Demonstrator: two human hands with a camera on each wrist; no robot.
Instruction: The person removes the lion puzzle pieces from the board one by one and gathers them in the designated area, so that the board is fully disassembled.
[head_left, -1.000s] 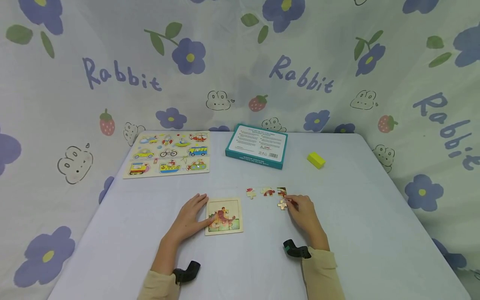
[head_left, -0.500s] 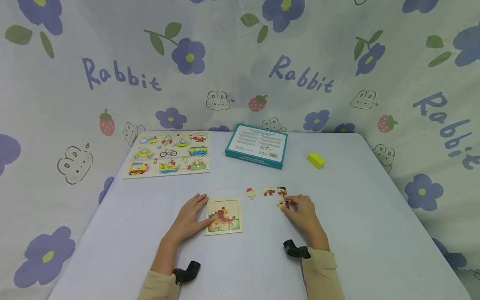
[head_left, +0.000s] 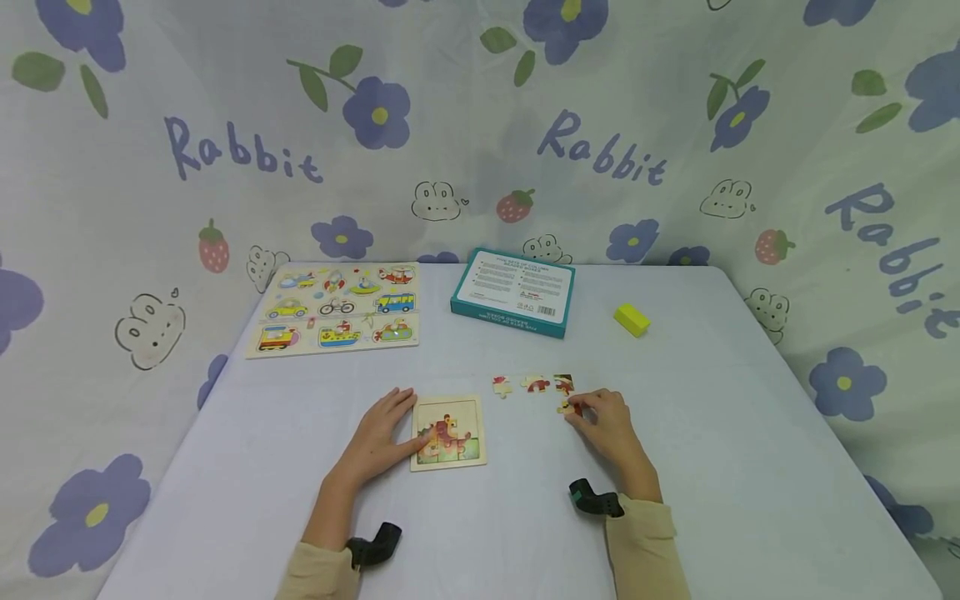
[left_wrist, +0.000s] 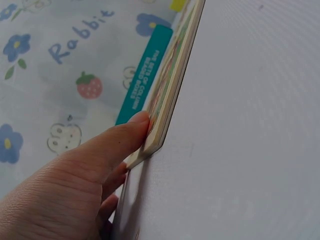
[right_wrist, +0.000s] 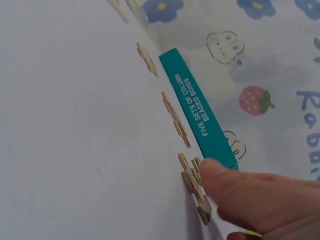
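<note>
Yellow-and-brown wooden puzzle piece, right of the frame's middle, pinched by the right hand, just got turned picture-up, so matching looks easier, while the loose-fingered left hand rests on the pale square wooden board.

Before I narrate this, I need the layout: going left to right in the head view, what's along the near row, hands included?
Left hand, square puzzle, leftmost loose piece, middle loose piece, dark-topped loose piece, right hand.
</note>
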